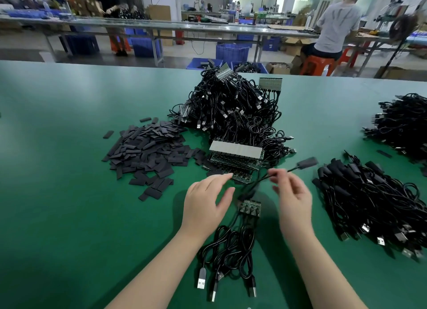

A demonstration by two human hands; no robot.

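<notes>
My right hand (292, 199) pinches a thin black cable (261, 180) whose end wears a dark sleeve (307, 163), held above the green table (69, 193). My left hand (208, 201) hovers open beside it, fingers relaxed, holding nothing. Between my hands lies a small green circuit panel (250, 208) with several black USB cables (228, 251) trailing toward me. A heap of flat black sleeve pieces (147, 151) lies to the left. Stacked circuit panels (235, 156) sit just beyond my hands.
A big tangle of USB cables (233, 110) rises at the table's middle. A sleeved cable pile (369, 202) lies at right, another bundle (404, 124) farther right. Across the aisle, people work at long benches; blue crates (232, 52) stand on the floor.
</notes>
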